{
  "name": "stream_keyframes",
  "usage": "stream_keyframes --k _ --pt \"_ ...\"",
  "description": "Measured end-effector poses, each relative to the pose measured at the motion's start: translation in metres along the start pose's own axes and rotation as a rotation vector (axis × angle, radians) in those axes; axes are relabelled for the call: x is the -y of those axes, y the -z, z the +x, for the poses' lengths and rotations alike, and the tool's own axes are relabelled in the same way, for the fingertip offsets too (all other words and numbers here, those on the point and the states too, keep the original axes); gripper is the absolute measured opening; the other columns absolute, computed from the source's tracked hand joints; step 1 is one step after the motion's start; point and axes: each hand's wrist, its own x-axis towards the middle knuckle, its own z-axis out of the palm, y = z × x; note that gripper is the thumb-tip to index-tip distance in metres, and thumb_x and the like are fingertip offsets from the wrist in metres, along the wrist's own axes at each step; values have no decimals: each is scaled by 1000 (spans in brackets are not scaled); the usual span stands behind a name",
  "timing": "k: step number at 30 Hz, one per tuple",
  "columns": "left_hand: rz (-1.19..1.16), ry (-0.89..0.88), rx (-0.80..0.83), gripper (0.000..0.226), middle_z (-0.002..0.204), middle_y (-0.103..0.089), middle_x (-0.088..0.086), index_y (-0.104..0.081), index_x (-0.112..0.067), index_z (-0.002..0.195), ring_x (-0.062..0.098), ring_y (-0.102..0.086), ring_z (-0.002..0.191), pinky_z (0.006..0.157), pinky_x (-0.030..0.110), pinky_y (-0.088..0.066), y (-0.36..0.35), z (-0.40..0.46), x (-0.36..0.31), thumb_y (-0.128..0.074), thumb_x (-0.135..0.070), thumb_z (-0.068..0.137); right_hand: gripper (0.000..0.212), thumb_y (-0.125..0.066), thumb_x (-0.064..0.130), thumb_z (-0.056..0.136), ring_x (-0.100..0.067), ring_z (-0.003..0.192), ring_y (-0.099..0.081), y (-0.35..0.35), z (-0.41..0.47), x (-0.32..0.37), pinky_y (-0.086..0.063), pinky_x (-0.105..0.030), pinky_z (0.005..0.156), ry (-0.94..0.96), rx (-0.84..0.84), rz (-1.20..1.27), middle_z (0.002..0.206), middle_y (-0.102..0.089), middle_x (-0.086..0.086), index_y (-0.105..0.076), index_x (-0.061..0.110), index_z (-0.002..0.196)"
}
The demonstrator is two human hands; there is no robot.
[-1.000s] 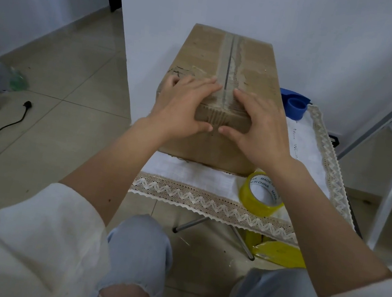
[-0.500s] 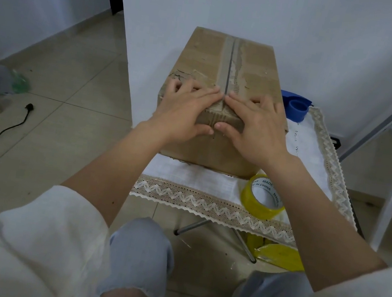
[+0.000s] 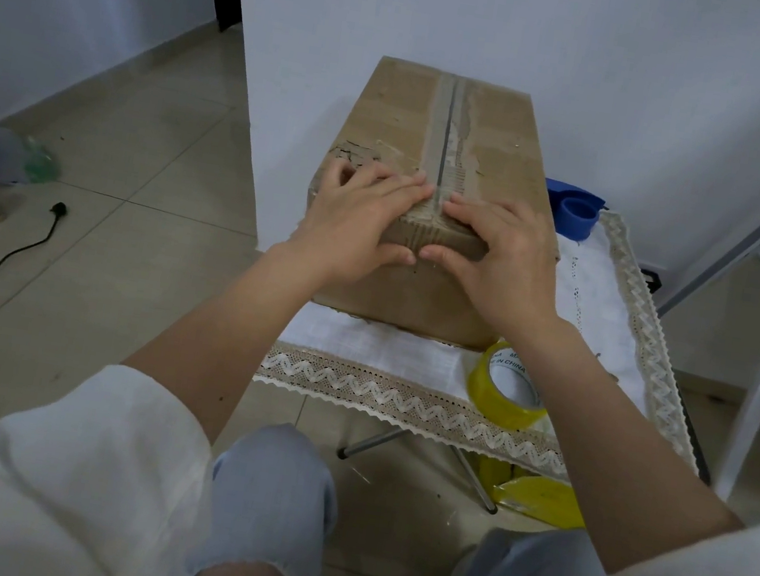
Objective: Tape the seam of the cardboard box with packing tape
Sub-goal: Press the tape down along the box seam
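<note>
The worn brown rectangular cardboard box (image 3: 443, 149) stands on the white lace-edged tablecloth (image 3: 407, 356), with its long axis running away from the person. Its top flaps are closed, so the contents cannot be seen. A grey strip with a dark centre seam (image 3: 446, 135) runs along the top; whether the strip is tape or bare torn paper is hard to make out. The surface beside the seam is scuffed and peeled.

The left hand (image 3: 358, 220) and right hand (image 3: 497, 251) lie flat on the near end of the box, one on each side of the seam. The fingers are spread and pressed down on the top, the thumbs on the near face; neither hand pinches anything.

The yellow roll of packing tape (image 3: 506, 388) lies at the near right corner of the box, partly hidden by the right forearm. A blue plastic tape dispenser (image 3: 575, 208) sits to the right of the box, partly hidden by it.
</note>
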Motion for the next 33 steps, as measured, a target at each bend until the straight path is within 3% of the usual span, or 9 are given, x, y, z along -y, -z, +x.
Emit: stream_keyframes --k 6,11,19,26,30,33 --pt "24 -3 -15 80 160 -30 -11 -30 -29 153 15 -30 141 101 35 -12 -1 -1 2 -62 -58 85 65 -67 68 71 -19 116 -57 0 -11 3 -24 -38 105 -38 -47 -164 125 -65 5 -67 23 119" --pt "58 -11 31 94 162 -27 -9 -26 -28 154 16 -27 143 108 43 -13 -1 -1 2 -70 -58 77 69 -62 76 70 -17 120 -54 -4 -13 5 -17 -42 109 -110 -47 -187 128 -62 7 -65 28 119" --pt "42 2 32 90 163 -25 -9 -26 -29 154 13 -22 149 114 46 -9 -2 -2 1 -71 -51 80 66 -70 66 68 -21 120 -52 -8 -14 4 -19 -34 96 -143 -42 -112 130 -61 6 -64 27 121" --pt "32 -3 73 90 164 -20 -9 -21 -30 155 12 -18 151 115 45 -7 1 -1 1 -71 -45 83 67 -81 36 74 -21 134 -40 7 -19 -8 -12 -27 99 -91 87 -31 144 -52 4 -56 26 135" --pt "-10 -17 56 87 163 -23 -9 -25 -31 155 12 -20 150 115 44 -10 2 -3 1 -65 -59 83 77 -83 46 68 -18 136 -38 10 -19 -6 -15 -34 104 -95 136 -50 147 -49 6 -53 28 137" --pt "-29 -14 7 74 162 -28 -9 -31 -33 152 12 -24 149 114 44 -12 1 -4 0 -54 -63 89 68 -74 60 72 -16 134 -42 8 -18 -2 -17 -33 102 -128 66 -22 143 -53 7 -59 29 131"
